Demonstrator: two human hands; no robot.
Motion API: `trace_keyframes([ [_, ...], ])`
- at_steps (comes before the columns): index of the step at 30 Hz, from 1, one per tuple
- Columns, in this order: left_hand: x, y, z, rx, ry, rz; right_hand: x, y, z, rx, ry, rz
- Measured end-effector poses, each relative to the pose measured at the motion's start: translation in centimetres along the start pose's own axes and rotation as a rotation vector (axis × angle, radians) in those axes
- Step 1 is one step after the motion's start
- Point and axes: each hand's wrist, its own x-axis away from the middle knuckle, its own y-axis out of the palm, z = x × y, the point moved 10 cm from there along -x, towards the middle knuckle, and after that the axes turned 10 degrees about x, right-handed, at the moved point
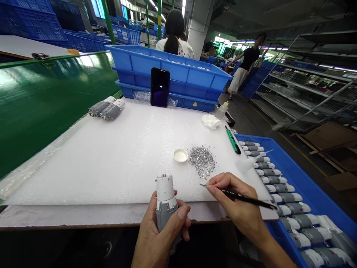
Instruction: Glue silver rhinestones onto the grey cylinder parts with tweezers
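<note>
Here's the grey-and-white part (pixel 166 199), upright at the near edge of the table, its white end up, and the left hand (pixel 156 236) is closed firmly around its grey body! Over to the right, the right hand (pixel 240 208) pinches a slim black tool (pixel 248 198) between thumb and fingers, its tip just above the white foam sheet (pixel 111 160). Just beyond that tip, a glittering heap of tiny silver pieces (pixel 202 160), with a small round dish (pixel 180 156) beside it on the left. Farther right lies a green cutter (pixel 232 140); far left, two similar parts (pixel 107 108). A phone (pixel 160 87) leans against stacked blue crates (pixel 192 89) at the far side, and near right, a blue bin (pixel 295 173) holds rows of parts.
</note>
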Motion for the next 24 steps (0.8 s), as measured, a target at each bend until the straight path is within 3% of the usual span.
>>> trace_keyframes([
  [5, -0.3, 0.1, 0.3, 0.107, 0.072, 0.051, 1.8, 0.6, -4.2, -0.040, -0.143, -0.015],
  [13, -0.4, 0.0, 1.0, 0.084, 0.146, 0.053, 1.7, 1.9, -4.9, -0.163, -0.071, -0.062],
  [17, -0.5, -0.1, 0.2, 0.222, -0.009, 0.046, 1.9, 1.6, -5.6, -0.143, -0.142, -0.058],
  [21, 0.2, 0.0, -1.2, 0.448, -0.226, 0.072, 2.4, 0.8, -7.4, -0.065, -0.307, -0.032],
  [24, 0.7, 0.1, -1.9, 0.583, -0.299, 0.089, 2.7, 1.0, -8.8, -0.019, -0.417, -0.052],
])
